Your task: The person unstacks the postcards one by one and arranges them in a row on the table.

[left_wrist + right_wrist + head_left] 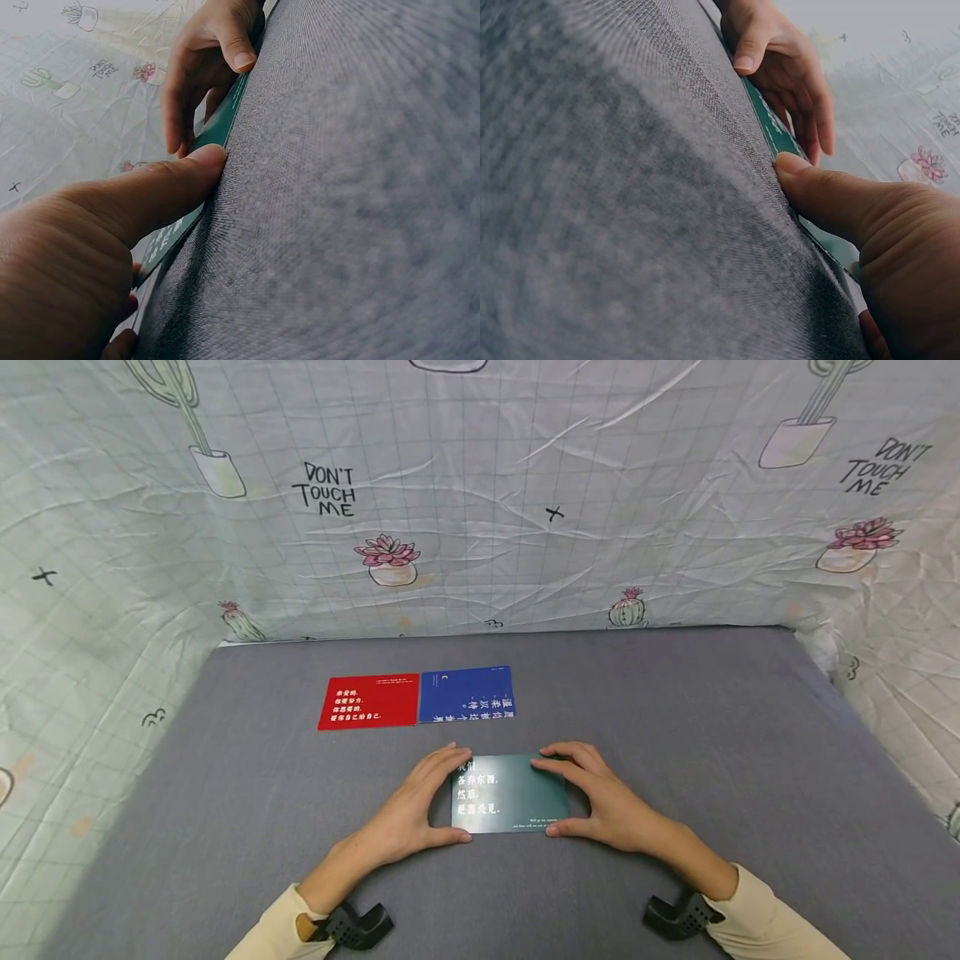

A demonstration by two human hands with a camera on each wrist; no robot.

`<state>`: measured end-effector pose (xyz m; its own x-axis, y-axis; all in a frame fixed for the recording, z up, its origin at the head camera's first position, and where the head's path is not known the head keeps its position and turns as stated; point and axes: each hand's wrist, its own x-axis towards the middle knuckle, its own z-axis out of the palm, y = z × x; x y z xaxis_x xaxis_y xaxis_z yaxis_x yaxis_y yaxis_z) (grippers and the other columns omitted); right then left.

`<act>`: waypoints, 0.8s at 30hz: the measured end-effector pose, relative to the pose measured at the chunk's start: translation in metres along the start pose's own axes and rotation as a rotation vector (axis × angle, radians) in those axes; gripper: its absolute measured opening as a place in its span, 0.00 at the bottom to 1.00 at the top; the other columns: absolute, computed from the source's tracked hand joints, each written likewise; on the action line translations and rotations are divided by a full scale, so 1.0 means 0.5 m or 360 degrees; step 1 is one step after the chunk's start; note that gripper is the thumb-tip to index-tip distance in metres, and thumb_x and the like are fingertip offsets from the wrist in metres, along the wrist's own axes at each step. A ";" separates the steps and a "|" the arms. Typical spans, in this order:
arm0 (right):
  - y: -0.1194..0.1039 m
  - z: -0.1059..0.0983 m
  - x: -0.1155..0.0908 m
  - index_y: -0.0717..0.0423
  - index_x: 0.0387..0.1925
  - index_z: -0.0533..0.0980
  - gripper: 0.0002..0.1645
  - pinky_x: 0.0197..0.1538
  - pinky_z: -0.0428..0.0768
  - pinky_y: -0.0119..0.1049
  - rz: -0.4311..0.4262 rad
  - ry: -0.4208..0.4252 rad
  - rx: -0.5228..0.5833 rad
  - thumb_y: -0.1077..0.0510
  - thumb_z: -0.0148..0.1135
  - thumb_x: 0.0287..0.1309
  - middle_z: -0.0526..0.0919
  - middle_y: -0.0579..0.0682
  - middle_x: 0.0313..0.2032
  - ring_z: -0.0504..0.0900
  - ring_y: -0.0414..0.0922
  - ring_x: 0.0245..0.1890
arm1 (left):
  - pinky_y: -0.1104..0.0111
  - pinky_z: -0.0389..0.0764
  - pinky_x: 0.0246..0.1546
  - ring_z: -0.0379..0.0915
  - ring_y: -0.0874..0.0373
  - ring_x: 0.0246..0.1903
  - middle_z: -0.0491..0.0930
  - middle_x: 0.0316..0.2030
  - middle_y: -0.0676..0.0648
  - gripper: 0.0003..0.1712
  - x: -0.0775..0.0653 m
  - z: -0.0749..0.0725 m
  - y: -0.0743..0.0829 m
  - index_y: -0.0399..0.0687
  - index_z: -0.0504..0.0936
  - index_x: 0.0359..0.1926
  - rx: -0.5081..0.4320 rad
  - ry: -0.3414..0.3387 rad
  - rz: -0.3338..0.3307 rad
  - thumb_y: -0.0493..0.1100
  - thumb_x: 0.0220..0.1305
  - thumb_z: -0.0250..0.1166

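A dark green card [517,797] with white Chinese characters lies low over the grey cloth in front of me, between both hands. My left hand [411,806] holds its left end, thumb at the near edge and fingertips at the far corner. At the right end, my right hand [611,802] grips it likewise, with thumb near and fingers far. In the left wrist view the left thumb [169,187] presses on the card's edge, close to the cloth. The right thumb [832,196] does the same in the right wrist view.
Beyond the hands, a red card [371,702] and a blue card [467,695] lie side by side, the blue one's writing upside down. Behind the grey tabletop [675,710] hangs a pale curtain [495,527] printed with cacti, which also closes in both sides.
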<state>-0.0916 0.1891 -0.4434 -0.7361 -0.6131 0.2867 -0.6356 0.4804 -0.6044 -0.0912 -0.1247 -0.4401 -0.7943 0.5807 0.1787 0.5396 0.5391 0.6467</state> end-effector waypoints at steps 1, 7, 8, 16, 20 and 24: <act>0.000 0.000 0.000 0.50 0.66 0.67 0.46 0.59 0.65 0.53 -0.0001 0.0001 -0.0001 0.44 0.74 0.46 0.62 0.51 0.65 0.56 0.48 0.65 | 0.47 0.60 0.63 0.47 0.52 0.70 0.57 0.70 0.44 0.56 0.000 0.000 0.000 0.46 0.60 0.71 0.0004 0.0002 0.0006 0.51 0.43 0.79; -0.001 0.000 0.001 0.49 0.66 0.67 0.46 0.59 0.66 0.54 0.0005 0.0004 -0.0010 0.44 0.74 0.46 0.62 0.51 0.65 0.56 0.48 0.65 | 0.46 0.61 0.62 0.47 0.52 0.70 0.57 0.70 0.45 0.56 -0.001 0.001 -0.001 0.48 0.60 0.71 0.0000 0.0012 0.0043 0.51 0.43 0.79; -0.001 0.000 0.001 0.48 0.66 0.67 0.46 0.59 0.66 0.54 0.0006 0.0004 -0.0011 0.44 0.74 0.46 0.62 0.51 0.65 0.56 0.48 0.66 | 0.46 0.61 0.62 0.47 0.52 0.70 0.57 0.70 0.45 0.56 -0.001 0.001 -0.001 0.48 0.60 0.71 0.0000 0.0015 0.0049 0.51 0.43 0.79; -0.001 0.000 0.001 0.48 0.66 0.67 0.46 0.59 0.66 0.52 0.0016 -0.0002 -0.0024 0.43 0.74 0.46 0.62 0.50 0.65 0.56 0.48 0.66 | 0.50 0.63 0.62 0.50 0.53 0.68 0.57 0.69 0.47 0.56 0.000 0.000 -0.002 0.49 0.60 0.70 0.0032 0.0046 0.0168 0.49 0.42 0.80; -0.002 -0.001 0.001 0.48 0.66 0.67 0.45 0.59 0.66 0.52 0.0015 -0.0007 -0.0017 0.44 0.74 0.47 0.62 0.51 0.65 0.56 0.48 0.66 | 0.50 0.65 0.61 0.51 0.52 0.67 0.57 0.68 0.45 0.58 0.002 -0.001 -0.001 0.49 0.60 0.71 0.0021 0.0046 0.0225 0.49 0.40 0.81; -0.002 -0.002 0.001 0.48 0.66 0.67 0.45 0.59 0.66 0.51 0.0012 -0.0003 -0.0021 0.43 0.73 0.47 0.61 0.50 0.65 0.56 0.48 0.65 | 0.51 0.65 0.61 0.51 0.52 0.67 0.55 0.69 0.47 0.59 0.002 -0.001 0.000 0.50 0.59 0.71 0.0001 0.0030 0.0216 0.50 0.39 0.81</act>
<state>-0.0916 0.1888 -0.4422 -0.7404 -0.6108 0.2806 -0.6329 0.4931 -0.5969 -0.0920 -0.1243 -0.4395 -0.7191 0.6367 0.2782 0.6426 0.4570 0.6150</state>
